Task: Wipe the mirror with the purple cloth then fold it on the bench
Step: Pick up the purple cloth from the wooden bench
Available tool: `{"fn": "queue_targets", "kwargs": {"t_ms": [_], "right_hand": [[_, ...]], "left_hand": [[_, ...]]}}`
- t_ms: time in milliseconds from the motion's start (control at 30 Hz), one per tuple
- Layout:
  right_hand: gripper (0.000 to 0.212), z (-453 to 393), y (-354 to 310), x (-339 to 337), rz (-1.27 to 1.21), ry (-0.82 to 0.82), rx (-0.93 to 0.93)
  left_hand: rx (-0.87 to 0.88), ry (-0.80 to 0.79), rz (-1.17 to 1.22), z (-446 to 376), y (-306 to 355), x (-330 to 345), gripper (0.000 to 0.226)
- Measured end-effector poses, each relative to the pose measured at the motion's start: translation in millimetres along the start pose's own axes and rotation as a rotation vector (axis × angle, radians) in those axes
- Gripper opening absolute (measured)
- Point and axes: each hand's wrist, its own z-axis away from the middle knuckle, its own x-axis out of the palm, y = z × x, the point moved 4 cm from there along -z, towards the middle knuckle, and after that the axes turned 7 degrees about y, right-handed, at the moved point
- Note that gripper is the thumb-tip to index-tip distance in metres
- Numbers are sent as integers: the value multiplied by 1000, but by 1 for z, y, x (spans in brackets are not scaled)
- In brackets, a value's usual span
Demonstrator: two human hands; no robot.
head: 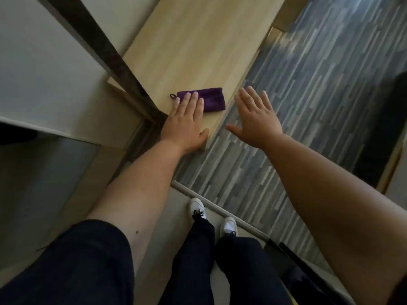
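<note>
The purple cloth lies folded into a small rectangle near the front corner of the light wooden bench, its loop sticking out at the left. My left hand rests flat on the bench with its fingertips on the cloth's left part. My right hand hovers open, fingers spread, just right of the bench edge over the carpet, holding nothing. The mirror's dark frame runs diagonally at the bench's left side.
Blue-grey striped carpet covers the floor right of the bench. A metal floor strip crosses in front of my white shoes. A pale wall or mirror surface fills the left.
</note>
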Motion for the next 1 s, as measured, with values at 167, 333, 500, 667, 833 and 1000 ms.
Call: {"fn": "queue_targets", "kwargs": {"t_ms": [167, 333, 500, 667, 833, 1000], "right_hand": [[88, -25, 9, 40, 20, -27, -12], [87, -46, 25, 70, 26, -18, -25], [86, -61, 39, 93, 20, -4, -39], [84, -74, 42, 104, -2, 24, -52], [84, -70, 40, 107, -22, 21, -59], [83, -48, 36, 109, -30, -14, -53]], "left_hand": [[27, -22, -23, -36, -4, 36, 76], [18, -32, -16, -68, -3, 64, 76], [7, -74, -2, -94, -3, 89, 84], [-56, -107, 20, -99, -6, 107, 98], [-68, -109, 52, -87, -1, 108, 112], [-97, -115, -28, -50, 13, 116, 106]]}}
